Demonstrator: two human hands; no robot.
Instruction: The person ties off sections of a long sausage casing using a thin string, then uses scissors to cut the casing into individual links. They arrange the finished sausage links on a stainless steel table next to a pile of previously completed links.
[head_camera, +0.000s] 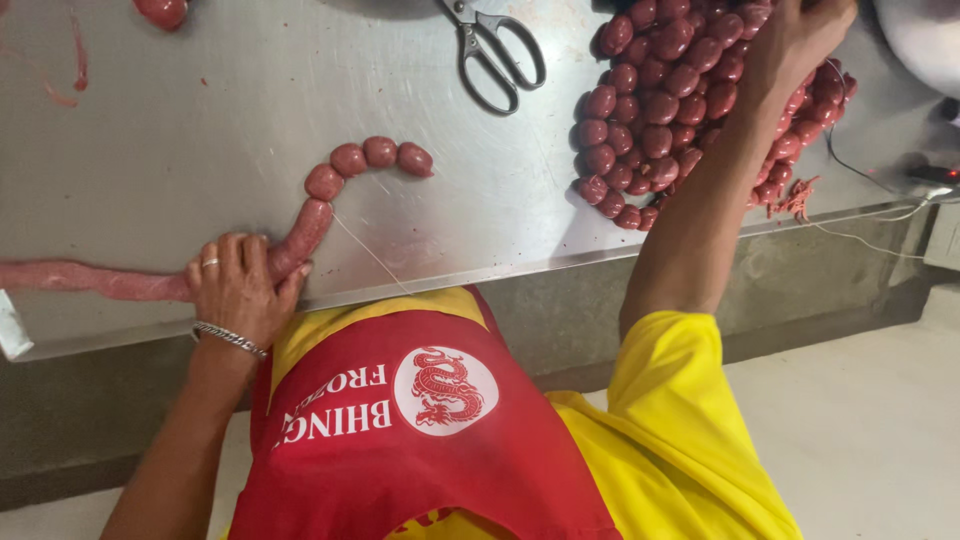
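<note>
Tying off links: left hand (235, 290) pressed around untied sausage casing (290, 245) near steel surface (200, 120) edge; right hand (795, 40) reaching over linked sausage pile (665, 100), grip unclear. Next: likely pinch, wrap string (370, 255).

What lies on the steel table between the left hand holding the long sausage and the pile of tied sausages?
Only bare steel table and a thin white string separate the left hand from the pile of round red sausages; the metal scissors lie farther back.
</note>
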